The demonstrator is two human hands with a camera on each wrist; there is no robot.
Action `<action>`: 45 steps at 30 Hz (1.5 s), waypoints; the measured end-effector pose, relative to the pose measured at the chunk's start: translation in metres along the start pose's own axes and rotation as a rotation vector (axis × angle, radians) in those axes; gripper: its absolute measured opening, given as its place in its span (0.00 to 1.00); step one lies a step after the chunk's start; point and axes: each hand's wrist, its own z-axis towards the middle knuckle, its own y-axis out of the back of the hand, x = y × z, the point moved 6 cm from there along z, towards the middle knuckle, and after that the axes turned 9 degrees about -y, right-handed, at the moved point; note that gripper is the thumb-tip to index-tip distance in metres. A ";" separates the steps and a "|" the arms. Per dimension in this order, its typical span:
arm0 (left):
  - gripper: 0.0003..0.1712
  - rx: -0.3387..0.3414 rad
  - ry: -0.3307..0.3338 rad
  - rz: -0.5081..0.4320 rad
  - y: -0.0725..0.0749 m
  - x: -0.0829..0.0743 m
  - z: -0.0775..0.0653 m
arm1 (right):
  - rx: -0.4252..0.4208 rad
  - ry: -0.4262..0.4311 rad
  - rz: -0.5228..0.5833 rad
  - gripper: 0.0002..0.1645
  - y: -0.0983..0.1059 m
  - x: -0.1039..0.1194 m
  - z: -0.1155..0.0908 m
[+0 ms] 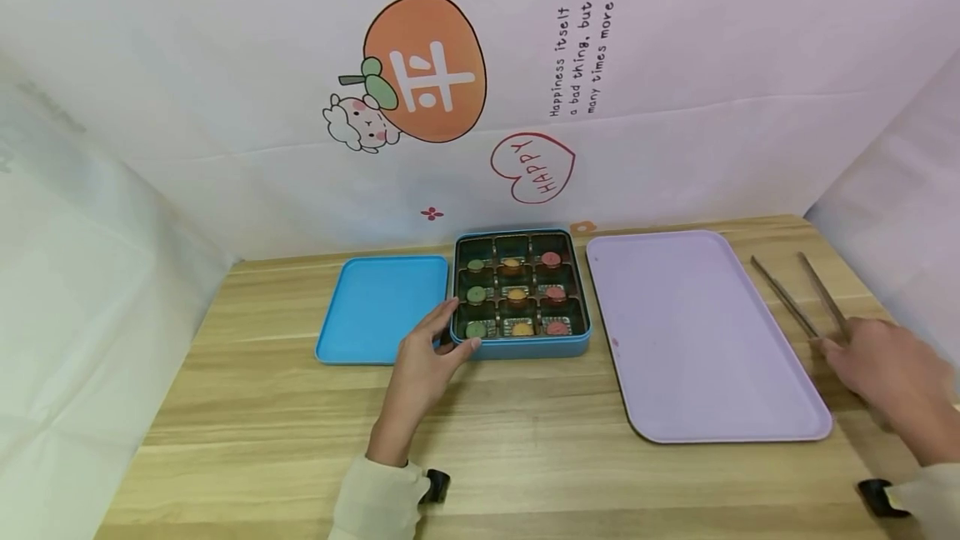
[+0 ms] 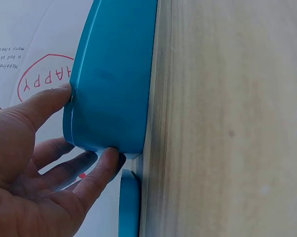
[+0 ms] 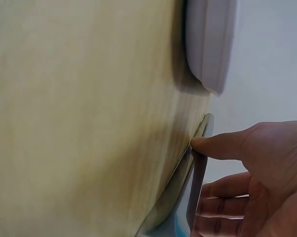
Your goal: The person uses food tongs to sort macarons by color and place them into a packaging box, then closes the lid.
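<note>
A blue tin (image 1: 532, 348) stands open at the middle back, its dark insert split into compartments. Small round sweets lie in it: green (image 1: 476, 296) at left, yellow (image 1: 517, 295) in the middle, pink (image 1: 555, 294) at right. My left hand (image 1: 424, 361) grips the tin's front left corner. In the left wrist view its thumb presses the rim and the fingertips touch the end wall of the tin (image 2: 111, 74). At the far right, my right hand (image 1: 888, 365) holds metal tongs (image 1: 784, 295), arms spread and tips pointing away. The tongs (image 3: 174, 195) lean low over the tabletop in the right wrist view.
A lavender tray (image 1: 697, 340) lies between the tin and the tongs. Left of the tin is a flat blue lid (image 1: 378, 298). The wooden table (image 1: 525, 432) ends at a printed white cloth (image 1: 300, 65) behind.
</note>
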 end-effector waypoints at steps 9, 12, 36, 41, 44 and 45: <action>0.41 0.003 -0.001 0.002 0.000 0.001 0.000 | 0.012 0.040 -0.027 0.30 -0.005 0.000 0.004; 0.42 0.004 -0.003 0.000 0.000 0.001 0.000 | 0.004 0.049 -0.027 0.34 -0.005 0.000 0.004; 0.41 0.049 -0.033 0.043 0.000 0.002 -0.008 | -0.474 0.327 0.121 0.33 0.025 0.130 -0.082; 0.41 0.073 -0.036 0.081 0.010 0.002 -0.018 | -0.522 0.491 0.150 0.34 0.017 0.178 -0.109; 0.41 0.080 -0.056 0.124 0.019 -0.002 -0.025 | -0.506 0.570 0.183 0.33 0.008 0.206 -0.125; 0.41 0.083 -0.058 0.145 0.023 -0.004 -0.027 | -0.499 0.596 0.198 0.32 0.006 0.215 -0.130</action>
